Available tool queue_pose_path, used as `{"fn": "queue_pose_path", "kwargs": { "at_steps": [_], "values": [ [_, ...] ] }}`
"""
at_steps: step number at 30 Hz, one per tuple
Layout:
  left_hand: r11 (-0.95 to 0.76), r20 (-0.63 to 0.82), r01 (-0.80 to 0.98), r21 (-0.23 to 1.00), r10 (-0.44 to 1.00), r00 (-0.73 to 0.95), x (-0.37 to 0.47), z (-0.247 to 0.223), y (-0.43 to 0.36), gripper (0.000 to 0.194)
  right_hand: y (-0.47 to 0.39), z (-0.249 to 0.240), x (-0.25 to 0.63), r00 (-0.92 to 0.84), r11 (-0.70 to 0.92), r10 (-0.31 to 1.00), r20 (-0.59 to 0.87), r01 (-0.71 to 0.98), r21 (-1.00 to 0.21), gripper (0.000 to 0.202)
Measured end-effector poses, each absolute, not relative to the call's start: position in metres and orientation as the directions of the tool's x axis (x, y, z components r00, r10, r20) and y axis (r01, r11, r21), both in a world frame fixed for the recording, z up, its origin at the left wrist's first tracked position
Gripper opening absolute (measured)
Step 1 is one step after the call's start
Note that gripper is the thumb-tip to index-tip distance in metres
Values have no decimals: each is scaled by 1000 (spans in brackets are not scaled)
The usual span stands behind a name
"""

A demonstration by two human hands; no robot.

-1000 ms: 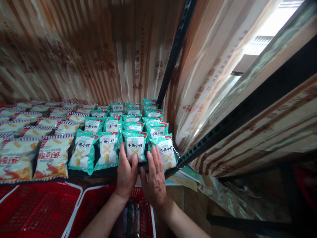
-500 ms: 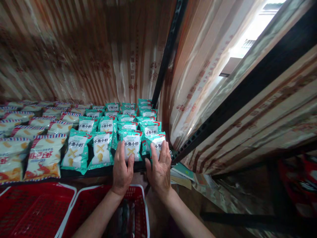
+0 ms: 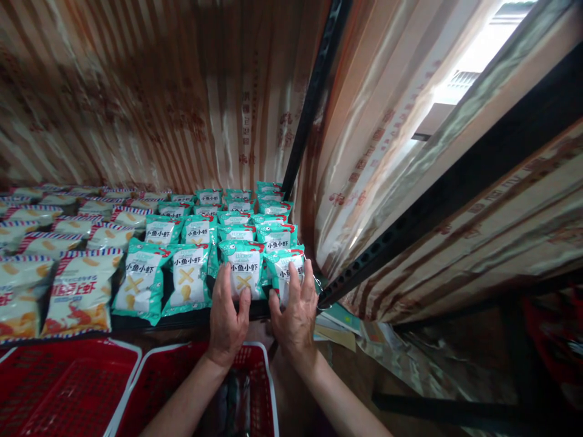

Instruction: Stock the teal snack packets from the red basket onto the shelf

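Observation:
Teal-and-white snack bags stand in rows on a dark shelf. My left hand (image 3: 229,320) is at the left front edge of one snack bag (image 3: 245,270), thumb apart from the fingers. My right hand (image 3: 295,312) lies over the front of the rightmost snack bag (image 3: 282,267), its fingers spread and hiding part of the print. Neither hand is wrapped around a bag; whether the fingertips press on them I cannot tell. Left of my hands two more teal bags, one of them a front-row snack bag (image 3: 187,276), lean upright side by side.
White snack bags with striped edges (image 3: 82,294) fill the shelf's left side. Below the shelf are red baskets (image 3: 77,388) with white rims; the right basket (image 3: 268,388) holds some dark packets. A black perforated post (image 3: 314,97) and beam (image 3: 410,206) border the corner, before patterned curtains (image 3: 218,121).
My right hand's fingers have spread further apart, and more of the rightmost bag's front shows. Both hands stay near the same two bags; the view has shifted slightly.

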State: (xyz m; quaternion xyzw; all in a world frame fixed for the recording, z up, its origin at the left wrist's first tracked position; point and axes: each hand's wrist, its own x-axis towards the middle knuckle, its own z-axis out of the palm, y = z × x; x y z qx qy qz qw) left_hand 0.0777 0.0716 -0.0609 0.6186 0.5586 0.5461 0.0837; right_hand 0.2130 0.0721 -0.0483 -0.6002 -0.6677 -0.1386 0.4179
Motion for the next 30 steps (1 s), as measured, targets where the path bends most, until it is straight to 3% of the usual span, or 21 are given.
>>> {"fn": "queue_pose_path", "kwargs": {
  "at_steps": [8, 17, 30],
  "values": [
    [-360, 576, 587, 725, 784, -232, 78, -61, 71, 62, 77, -51, 215, 99, 311, 602, 792, 885, -347, 52],
    [-355, 584, 595, 721, 774, -246, 79, -59, 70, 67, 86, -52, 217, 139, 228, 648, 749, 902, -365, 51],
    [-395, 635, 632, 667, 746, -203, 80, -59, 71, 78, 79, -52, 214, 93, 227, 652, 752, 923, -311, 61]
  ]
}}
